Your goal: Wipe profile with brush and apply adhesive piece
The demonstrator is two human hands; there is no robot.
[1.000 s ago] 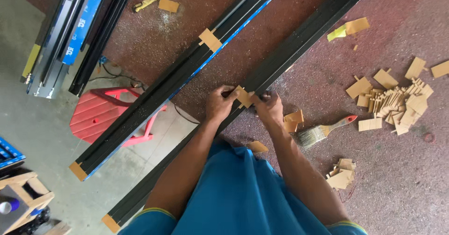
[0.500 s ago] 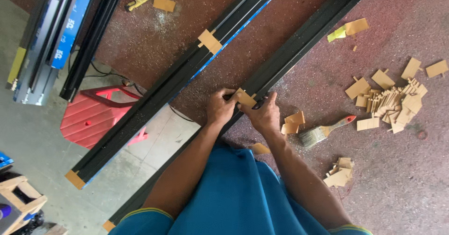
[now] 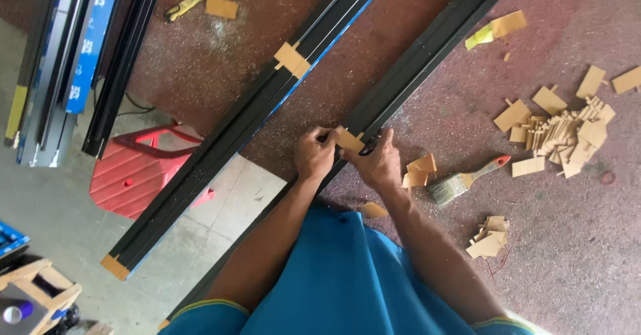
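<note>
Far left, off the worktop's point(image 3: 574, 241) edge, a stack of long bars point(image 3: 63, 61) with blue strips lies over the grey floor, and one red plastic stool point(image 3: 137, 171) stands below the worktop's left edge. Two long black bars cross the worktop, both running from lower left to upper right. The left bar point(image 3: 254, 118) carries one tan tape patch point(image 3: 292, 59) midway and another at its lower end. The right bar point(image 3: 427, 55) is the one I am working on, its long axis on the same slant, passing under both my hands near the worktop's near edge.

My left hand point(image 3: 314, 153) is clenched, pinching the left side of a small tan card piece point(image 3: 350, 140) that sits on the bar. My right hand point(image 3: 379, 161) pinches the same piece from the right, fingers closed on it.

Just right of my right hand lie a few loose card pieces point(image 3: 420, 170), then one paintbrush point(image 3: 464, 180) with a red handle pointing up and right. Beyond it, toward the right edge, is a large heap of card pieces point(image 3: 567, 131), too many to count, and one smaller heap point(image 3: 489, 238) nearer me.
</note>
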